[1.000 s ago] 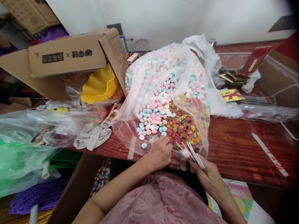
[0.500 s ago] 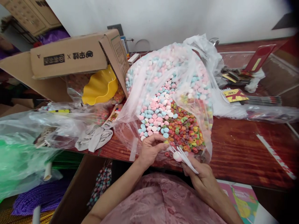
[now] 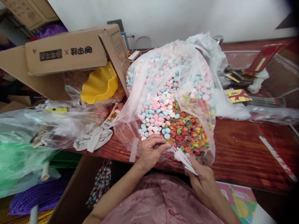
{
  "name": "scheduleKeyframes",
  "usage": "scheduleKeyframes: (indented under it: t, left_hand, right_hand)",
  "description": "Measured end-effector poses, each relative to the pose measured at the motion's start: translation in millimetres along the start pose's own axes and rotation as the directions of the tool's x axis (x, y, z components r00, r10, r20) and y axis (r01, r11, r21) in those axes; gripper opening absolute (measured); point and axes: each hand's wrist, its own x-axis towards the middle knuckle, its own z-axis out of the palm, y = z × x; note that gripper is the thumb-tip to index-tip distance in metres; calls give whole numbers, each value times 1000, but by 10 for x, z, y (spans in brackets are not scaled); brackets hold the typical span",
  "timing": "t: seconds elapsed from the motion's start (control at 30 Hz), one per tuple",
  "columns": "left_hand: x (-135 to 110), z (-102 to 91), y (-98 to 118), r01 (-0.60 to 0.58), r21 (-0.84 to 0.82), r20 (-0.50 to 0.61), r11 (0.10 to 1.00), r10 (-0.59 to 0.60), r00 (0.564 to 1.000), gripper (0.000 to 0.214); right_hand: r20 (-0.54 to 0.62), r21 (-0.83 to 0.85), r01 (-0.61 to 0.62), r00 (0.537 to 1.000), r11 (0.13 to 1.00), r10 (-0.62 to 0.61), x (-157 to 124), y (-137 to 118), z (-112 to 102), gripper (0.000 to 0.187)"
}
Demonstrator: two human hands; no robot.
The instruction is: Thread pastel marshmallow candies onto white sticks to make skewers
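Note:
Over the front edge of the bag, my left hand [image 3: 151,152] is closed in a pinch, with a small yellow candy [image 3: 167,143] showing at its fingertips. My right hand [image 3: 202,176] is wrapped round several thin white sticks [image 3: 184,159], whose tips point toward the left hand. A pale round candy [image 3: 177,156] lies against the sticks, partly covered by them. In front of both hands rests a large clear plastic bag, full of pink, blue and white round candies [image 3: 155,115] and many-coloured ring candies [image 3: 187,132].
A cardboard box [image 3: 67,51] on the left holds a yellow wavy bowl [image 3: 100,84]. Grey gloves [image 3: 95,138] lie near the table edge. At right are packaged sticks [image 3: 266,102] and a clear bin with a red item [image 3: 265,57]. Purple bundles [image 3: 37,196] sit below left.
The sticks in my right hand have shifted slightly and now cover more of the pale round candy. My left hand keeps its pinch. The whole view has moved a little.

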Motion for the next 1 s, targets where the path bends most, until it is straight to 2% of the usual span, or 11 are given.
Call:
scheduleKeyframes:
  t: [0.13, 0.27, 0.33, 0.43, 0.5, 0.6, 0.7, 0.8, 0.9, 0.93, 1.0]
  left_hand:
    - [-12, -15, 12, -102, 87, 77, 991, 96, 992, 3]
    - [-41, -19, 32, -194, 164, 140, 967, 172, 975, 13]
    - [-51, 2, 49, -121, 121, 104, 985, 108, 989, 13]
    - [-32, 65, 68, 155, -69, -16, 985, -157, 988, 8]
    - [8, 111, 72, 357, -287, -88, 889, -396, 914, 9]
    - [86, 150, 76, 505, -583, -42, 636, -645, 763, 30]
    - [140, 138, 86, 576, -667, 90, 474, -716, 693, 39]
    - [141, 113, 84, 650, -650, 192, 394, -743, 642, 31]
    - [110, 104, 71, 653, -637, 205, 410, -726, 657, 27]
    - [98, 103, 67, 635, -624, 179, 455, -708, 683, 25]
    - [75, 97, 62, 566, -528, 89, 633, -621, 779, 19]
  right_hand:
    - [14, 47, 2, 1000, 999, -3, 10, 22, 38, 25]
    - [-2, 120, -47, 999, 992, 47, -17, 69, 100, 20]
    - [-22, 149, -115, 993, 982, 120, -26, 86, 141, 19]
    - [-38, 150, -184, 981, 971, 192, 7, 78, 195, 24]
    - [-47, 126, -175, 982, 977, 182, 57, 52, 219, 23]
    - [-56, 101, -131, 989, 986, 137, 127, 11, 241, 24]
    - [-62, 107, -113, 991, 988, 120, 150, -11, 261, 29]
    - [-73, 105, -86, 993, 991, 94, 132, -17, 279, 32]
    - [-100, 101, -72, 992, 992, 82, 101, -6, 293, 29]
    - [-103, 103, -80, 991, 991, 91, 89, 5, 299, 28]
    - [-104, 107, -111, 987, 988, 122, 59, 41, 315, 25]
